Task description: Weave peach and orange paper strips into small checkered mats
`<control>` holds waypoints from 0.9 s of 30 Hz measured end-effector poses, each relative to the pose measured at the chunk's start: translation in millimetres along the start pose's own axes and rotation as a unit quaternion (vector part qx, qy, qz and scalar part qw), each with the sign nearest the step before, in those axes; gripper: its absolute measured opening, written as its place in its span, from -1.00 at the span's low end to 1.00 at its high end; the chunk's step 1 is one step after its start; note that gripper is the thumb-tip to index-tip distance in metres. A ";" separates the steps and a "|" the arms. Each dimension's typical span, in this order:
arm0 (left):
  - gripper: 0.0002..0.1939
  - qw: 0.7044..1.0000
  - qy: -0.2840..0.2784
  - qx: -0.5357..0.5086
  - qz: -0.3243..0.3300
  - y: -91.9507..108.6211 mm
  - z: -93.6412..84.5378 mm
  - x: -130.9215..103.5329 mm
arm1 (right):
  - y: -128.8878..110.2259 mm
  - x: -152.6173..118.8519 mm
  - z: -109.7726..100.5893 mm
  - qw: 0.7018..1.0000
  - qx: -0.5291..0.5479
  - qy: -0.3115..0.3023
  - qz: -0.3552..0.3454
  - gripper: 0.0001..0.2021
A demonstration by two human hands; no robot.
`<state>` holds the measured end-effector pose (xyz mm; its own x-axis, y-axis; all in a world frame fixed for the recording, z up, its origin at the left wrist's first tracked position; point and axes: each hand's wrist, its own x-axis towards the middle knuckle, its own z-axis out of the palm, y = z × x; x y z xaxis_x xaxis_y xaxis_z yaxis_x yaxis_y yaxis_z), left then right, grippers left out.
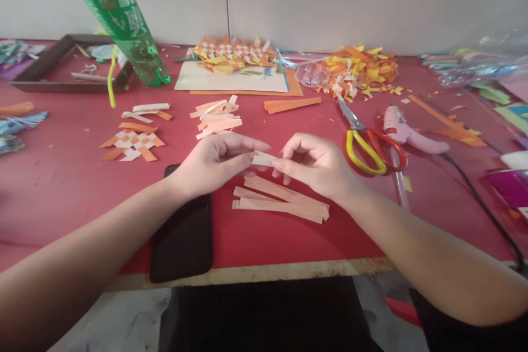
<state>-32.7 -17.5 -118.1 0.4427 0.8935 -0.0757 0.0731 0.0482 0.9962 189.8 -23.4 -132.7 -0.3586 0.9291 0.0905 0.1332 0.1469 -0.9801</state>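
Observation:
Between my hands is a small pale paper strip (pixel 263 159). The fingers of my left hand (pixel 216 165) pinch its left end, and my right hand (pixel 311 164) grips the right end between thumb and fingers. Just below them lie several long peach paper strips (pixel 284 202) on the red table (pixel 256 245). Beyond my left hand is a pile of short folded pale strips (pixel 216 118). A woven orange and white checkered piece (pixel 132 142) rests farther left. My left wrist is above a black phone (pixel 183 239).
Yellow and red handled scissors (pixel 367 148) and a pink glue gun (pixel 412 132) with a cable lie right. A green bottle (pixel 124 22) stands by a dark frame (pixel 61 88) at the back left. Paper scraps (pixel 363 69) are heaped at the back.

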 end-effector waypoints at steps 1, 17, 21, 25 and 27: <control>-0.82 1.000 0.002 -0.012 -0.005 0.1 0.2 -0.2 | 0.5 -0.3 0.3 1.000 0.015 0.001 0.003 -0.70; -0.62 0.998 0.040 0.050 0.003 -3.3 3.0 -1.1 | 0.9 -0.9 2.8 1.000 0.018 0.008 -0.020 -0.78; -0.72 0.999 0.023 0.045 0.015 -3.6 2.6 -0.2 | 0.6 -0.7 3.4 1.000 0.020 0.014 -0.020 -0.76; -0.73 0.998 0.034 0.044 -0.001 -2.6 2.2 -0.1 | 0.7 -1.0 3.3 1.000 0.016 0.015 -0.020 -0.76; -0.73 0.998 0.039 0.039 -0.011 -1.8 2.1 -0.1 | 0.6 -1.1 3.1 1.000 0.016 0.013 -0.021 -0.77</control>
<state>-31.0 -18.6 -120.0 0.3704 0.9245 -0.0902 0.1529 0.0351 0.9876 187.4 -25.4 -133.9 -0.3391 0.9308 0.1363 0.0880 0.1756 -0.9805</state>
